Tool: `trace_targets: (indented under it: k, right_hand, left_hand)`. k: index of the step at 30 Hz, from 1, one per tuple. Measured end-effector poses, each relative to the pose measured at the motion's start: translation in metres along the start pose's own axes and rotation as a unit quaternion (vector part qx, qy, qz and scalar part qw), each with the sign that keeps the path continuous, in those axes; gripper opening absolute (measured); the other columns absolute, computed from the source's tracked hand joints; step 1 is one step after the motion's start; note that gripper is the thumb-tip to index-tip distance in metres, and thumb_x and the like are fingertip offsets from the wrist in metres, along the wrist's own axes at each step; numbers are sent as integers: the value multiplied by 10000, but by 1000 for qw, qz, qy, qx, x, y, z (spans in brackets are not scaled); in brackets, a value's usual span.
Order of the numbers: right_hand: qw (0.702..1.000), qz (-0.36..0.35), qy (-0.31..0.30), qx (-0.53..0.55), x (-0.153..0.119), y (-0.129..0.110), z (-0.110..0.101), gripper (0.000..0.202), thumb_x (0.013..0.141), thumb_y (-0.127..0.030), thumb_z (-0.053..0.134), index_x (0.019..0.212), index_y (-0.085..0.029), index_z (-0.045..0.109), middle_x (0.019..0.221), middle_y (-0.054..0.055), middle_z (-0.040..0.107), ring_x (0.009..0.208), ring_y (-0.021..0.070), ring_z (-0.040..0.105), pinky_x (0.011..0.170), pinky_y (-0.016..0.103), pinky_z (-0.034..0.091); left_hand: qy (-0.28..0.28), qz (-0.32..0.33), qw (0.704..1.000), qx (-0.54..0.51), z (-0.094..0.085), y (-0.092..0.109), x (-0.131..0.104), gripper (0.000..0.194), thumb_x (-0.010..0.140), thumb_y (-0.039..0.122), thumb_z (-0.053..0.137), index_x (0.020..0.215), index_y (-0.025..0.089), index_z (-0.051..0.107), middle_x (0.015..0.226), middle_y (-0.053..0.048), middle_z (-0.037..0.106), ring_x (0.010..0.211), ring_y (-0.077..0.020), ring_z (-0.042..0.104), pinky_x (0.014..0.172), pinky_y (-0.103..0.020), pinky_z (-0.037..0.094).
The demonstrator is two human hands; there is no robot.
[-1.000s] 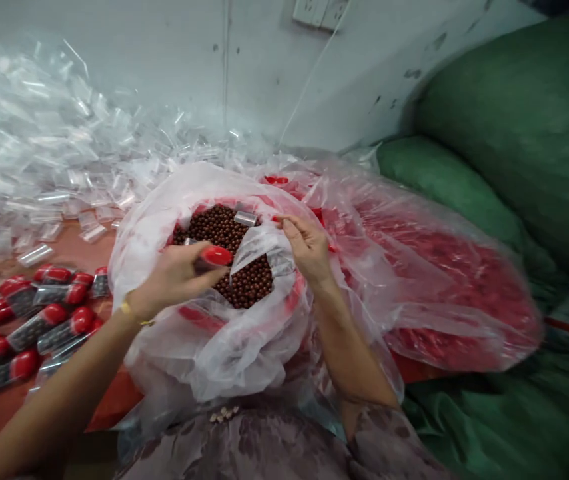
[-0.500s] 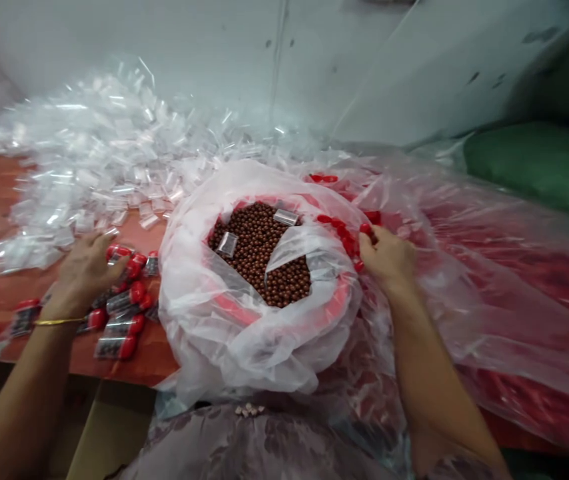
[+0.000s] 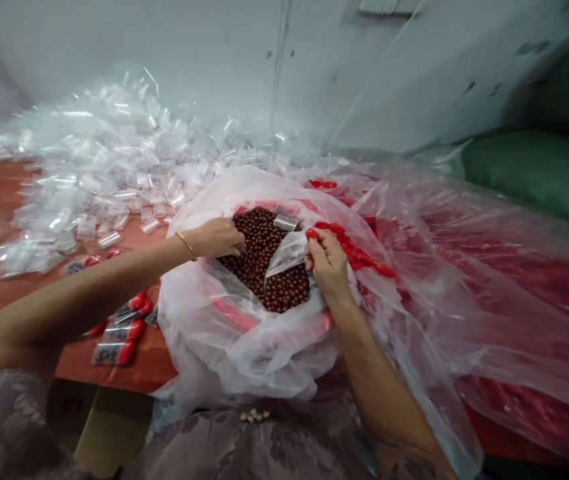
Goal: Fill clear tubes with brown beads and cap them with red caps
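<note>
A tub lined with a white plastic bag (image 3: 204, 360) holds many small brown balls (image 3: 259, 243). Over the tub's left side my left hand (image 3: 219, 238) is closed, its fingertips at a small clear plastic container (image 3: 239, 247), mostly hidden by the fingers. Another clear container (image 3: 285, 223) lies on the balls at the back. My right hand (image 3: 328, 261) pinches a red cap (image 3: 312, 234) between thumb and finger, above the tub's right rim. Several more red caps (image 3: 349, 245) rest on the plastic just right of that hand.
Clear empty containers (image 3: 99, 173) are heaped at the back left. Filled, red-capped containers (image 3: 117, 340) lie on the red-brown tabletop (image 3: 152, 363) left of the tub. A large clear bag of red pieces (image 3: 509, 287) spreads rightward. A wall (image 3: 214, 60) stands behind.
My left hand has moved from the capped containers on the table to the clear container in the tub. My right hand has brought a red cap leftward, over the tub's right side.
</note>
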State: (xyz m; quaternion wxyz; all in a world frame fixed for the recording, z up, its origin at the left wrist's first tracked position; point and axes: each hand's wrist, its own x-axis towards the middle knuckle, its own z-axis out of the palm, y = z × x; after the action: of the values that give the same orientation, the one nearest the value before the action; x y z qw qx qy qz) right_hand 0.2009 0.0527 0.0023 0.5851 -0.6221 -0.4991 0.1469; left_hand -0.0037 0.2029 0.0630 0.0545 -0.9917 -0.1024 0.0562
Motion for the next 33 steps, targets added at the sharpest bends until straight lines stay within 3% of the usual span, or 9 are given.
trace_targets:
  k: [6, 12, 15, 18, 21, 24, 29, 31, 33]
  right_hand:
    - [997, 30, 8, 70, 0, -1, -3, 226, 864, -425, 510, 921, -213, 562, 605, -68, 472, 424, 65, 402, 420, 219, 314]
    - [994, 63, 7, 85, 0, -7, -5, 269, 845, -465, 523, 941, -215, 549, 626, -63, 507, 414, 61, 399, 413, 220, 322]
    - [992, 80, 14, 93, -1, -8, -6, 289, 833, -473, 523, 969, -219, 539, 620, -63, 501, 410, 66, 387, 405, 224, 316]
    - [992, 77, 19, 98, -1, -5, -6, 290, 810, -468, 536, 968, -225, 528, 604, -71, 466, 413, 68, 364, 406, 222, 311]
    - [992, 68, 20, 101, 0, -2, -4, 237, 795, -428, 553, 916, -226, 525, 611, -70, 449, 443, 71, 374, 436, 218, 328]
    - [996, 58, 13, 73, 2, -6, -2, 203, 820, -414, 511, 884, -224, 538, 686, -33, 509, 544, 100, 455, 504, 232, 383]
    - [974, -78, 6, -214, 11, -24, -8, 248, 783, -432, 568, 845, -208, 654, 888, 71, 602, 902, 220, 548, 829, 370, 447]
    - [963, -81, 1, -258, 15, -25, -11, 281, 773, -472, 584, 799, -203, 664, 819, 58, 584, 851, 214, 546, 814, 368, 445]
    - [982, -29, 0, -185, 17, -21, -14, 316, 773, -515, 577, 739, -202, 610, 675, 5, 530, 669, 158, 517, 666, 305, 446]
  left_hand:
    - [-107, -139, 976, -130, 8, 6, 26, 343, 789, 416, 550, 597, 155, 662, 591, -32, 637, 562, -119, 533, 555, -237, 355]
    - [51, -218, 948, -225, 43, 14, 65, 114, 690, 225, 596, 700, 141, 673, 627, -53, 619, 618, -166, 566, 586, -259, 402]
    - [132, -223, 882, -393, 49, 17, 64, 113, 640, 159, 622, 751, 151, 644, 670, -20, 615, 646, -160, 563, 628, -260, 435]
    - [194, -193, 772, -573, 46, 23, 54, 245, 605, 124, 669, 844, 142, 616, 792, -5, 637, 730, -141, 579, 714, -265, 466]
    - [217, -156, 658, -704, 41, 33, 43, 336, 581, 83, 706, 893, 128, 591, 864, -11, 641, 795, -121, 590, 778, -269, 473]
    - [223, -125, 578, -775, 37, 47, 33, 458, 552, 79, 762, 963, 133, 567, 912, -13, 636, 842, -121, 601, 790, -267, 482]
    - [223, -140, 538, -800, 39, 59, 21, 576, 531, 156, 836, 1026, 134, 543, 823, 10, 615, 730, -94, 582, 701, -240, 484]
    - [219, -137, 545, -797, 40, 60, 18, 550, 523, 172, 847, 989, 126, 559, 833, -1, 622, 728, -92, 580, 691, -231, 479]
    - [204, -135, 552, -797, 41, 59, 17, 531, 554, 198, 835, 1005, 126, 565, 835, -9, 630, 721, -95, 582, 676, -230, 475]
